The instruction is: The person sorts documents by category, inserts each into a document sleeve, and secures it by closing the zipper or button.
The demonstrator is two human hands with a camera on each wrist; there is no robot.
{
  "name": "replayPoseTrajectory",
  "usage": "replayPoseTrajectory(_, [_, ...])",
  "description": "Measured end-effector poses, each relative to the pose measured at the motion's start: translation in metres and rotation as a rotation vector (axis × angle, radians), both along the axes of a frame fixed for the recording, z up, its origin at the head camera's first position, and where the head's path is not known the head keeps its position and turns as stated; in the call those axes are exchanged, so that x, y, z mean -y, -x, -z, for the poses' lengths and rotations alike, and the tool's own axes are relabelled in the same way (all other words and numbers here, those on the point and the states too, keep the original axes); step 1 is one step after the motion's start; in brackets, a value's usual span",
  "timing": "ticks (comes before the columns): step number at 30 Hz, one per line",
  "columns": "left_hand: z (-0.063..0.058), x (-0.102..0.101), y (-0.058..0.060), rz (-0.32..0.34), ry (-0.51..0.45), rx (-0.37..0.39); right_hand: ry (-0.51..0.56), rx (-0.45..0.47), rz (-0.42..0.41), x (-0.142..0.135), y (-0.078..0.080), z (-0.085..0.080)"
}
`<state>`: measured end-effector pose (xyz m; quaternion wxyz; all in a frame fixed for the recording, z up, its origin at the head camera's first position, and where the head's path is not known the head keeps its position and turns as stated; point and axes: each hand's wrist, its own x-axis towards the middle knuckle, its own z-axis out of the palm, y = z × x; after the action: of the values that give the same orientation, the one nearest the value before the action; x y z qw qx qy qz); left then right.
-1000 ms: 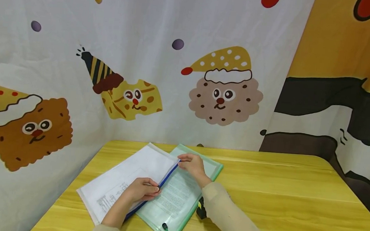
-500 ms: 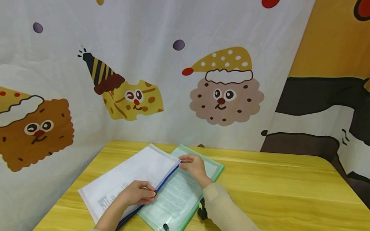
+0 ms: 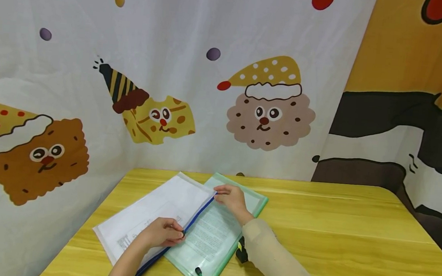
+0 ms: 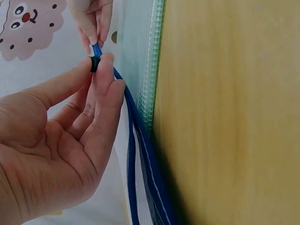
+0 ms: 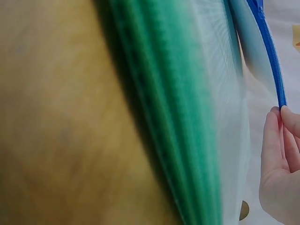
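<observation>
A clear zip document bag (image 3: pixel 141 208) with white printed paper inside lies slanted on the left of the table, its blue zipper (image 3: pixel 200 213) along the right edge. My left hand (image 3: pixel 163 233) pinches the small black zipper pull (image 4: pixel 94 64) between thumb and fingers, partway along that edge. Below it, in the left wrist view, the two blue strips stand apart. My right hand (image 3: pixel 230 199) pinches the zipper's far end at the bag's corner. Between the hands, the zipper (image 5: pixel 272 51) looks joined in the right wrist view.
A green zip document bag (image 3: pixel 210 238) with printed pages lies partly under the clear one. Its green cord with a black end (image 3: pixel 198 271) sits at the near corner. The wooden table (image 3: pixel 346 236) reaches right; a cartoon-printed curtain (image 3: pixel 204 154) hangs behind.
My left hand has slid down the blue zipper toward me with the pull, away from my right hand. The right hand stays at the far corner.
</observation>
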<state>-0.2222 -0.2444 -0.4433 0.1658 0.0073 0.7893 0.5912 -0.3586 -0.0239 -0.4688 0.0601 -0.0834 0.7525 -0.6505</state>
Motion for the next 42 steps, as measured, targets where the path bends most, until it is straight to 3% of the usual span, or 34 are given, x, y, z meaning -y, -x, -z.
replayPoseTrajectory(11, [-0.003,0.002,-0.004,0.023,0.026,0.008,0.004,-0.022,-0.026,-0.001,0.0,0.003])
replayPoseTrajectory(31, [-0.007,0.016,-0.019,0.059,0.06,-0.017,0.013,0.002,-0.028,-0.004,-0.001,0.001])
replayPoseTrajectory(42, [-0.011,0.025,-0.03,0.056,0.093,0.006,0.029,0.015,-0.029,-0.004,-0.001,0.001])
